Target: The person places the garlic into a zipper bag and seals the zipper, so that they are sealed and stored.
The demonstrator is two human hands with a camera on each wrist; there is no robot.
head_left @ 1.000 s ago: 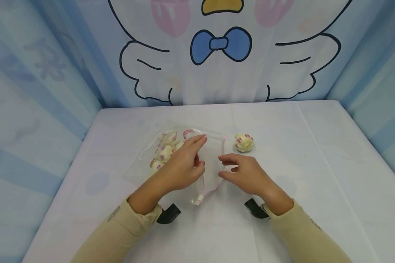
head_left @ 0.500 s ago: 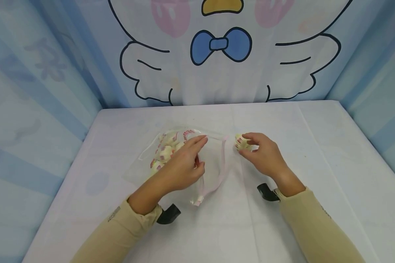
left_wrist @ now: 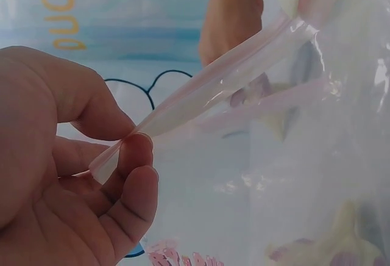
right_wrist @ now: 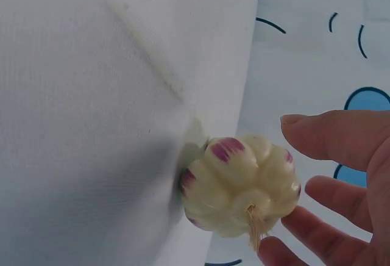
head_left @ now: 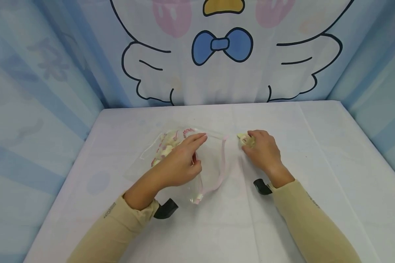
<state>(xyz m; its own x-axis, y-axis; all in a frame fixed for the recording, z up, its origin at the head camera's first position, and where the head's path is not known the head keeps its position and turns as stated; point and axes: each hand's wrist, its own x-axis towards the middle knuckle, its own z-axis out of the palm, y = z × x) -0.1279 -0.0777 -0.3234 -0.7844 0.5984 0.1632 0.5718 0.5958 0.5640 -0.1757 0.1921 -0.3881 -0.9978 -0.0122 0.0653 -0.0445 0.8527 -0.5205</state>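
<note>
My left hand (head_left: 176,168) pinches the pink zip edge of a clear zip bag (head_left: 214,171); the left wrist view shows thumb and fingertips meeting on that strip (left_wrist: 201,89). Several garlic bulbs (head_left: 168,140) lie inside the bag, partly behind the left hand. Right of the bag, a single cream garlic bulb (head_left: 245,138) with purple streaks sits on the table. My right hand (head_left: 264,151) is spread around its right side. In the right wrist view the fingertips reach the bulb (right_wrist: 241,186), while a gap shows between it and the thumb (right_wrist: 323,133).
A white cloth (head_left: 217,233) covers the table. Behind it hangs a curtain (head_left: 220,80) with a cartoon print, and blue curtains (head_left: 36,109) stand on both sides. A black wrist camera mount (head_left: 166,209) shows at the left cuff.
My right hand has moved from the bag's mouth to the loose garlic bulb and closer around it. The bulb has turned, its stem now pointing left. The left hand stays at the bag.
</note>
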